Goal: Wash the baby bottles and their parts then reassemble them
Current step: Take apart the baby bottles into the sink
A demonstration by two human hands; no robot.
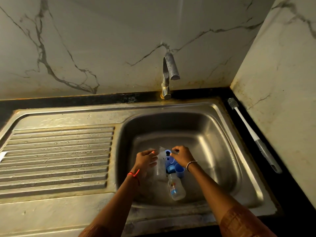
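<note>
Both of my hands are down in the steel sink basin (213, 134). My left hand (145, 159) lies against a clear baby bottle (160, 166), its fingers curled around the bottle's side. My right hand (182, 154) pinches a small clear part beside a blue screw ring (168, 152). Under my right wrist lie a blue collar (170, 169) and a blue cap (179, 170). A second clear bottle with a printed picture (176, 187) lies on its side nearer to me. What exactly the right fingers pinch is too small to tell.
A metal tap (169, 72) stands at the back of the sink; no water is running. A ribbed steel drainboard (56, 158) lies to the left. A white and grey bottle brush (253, 134) rests on the dark counter strip at the right, along the marble wall.
</note>
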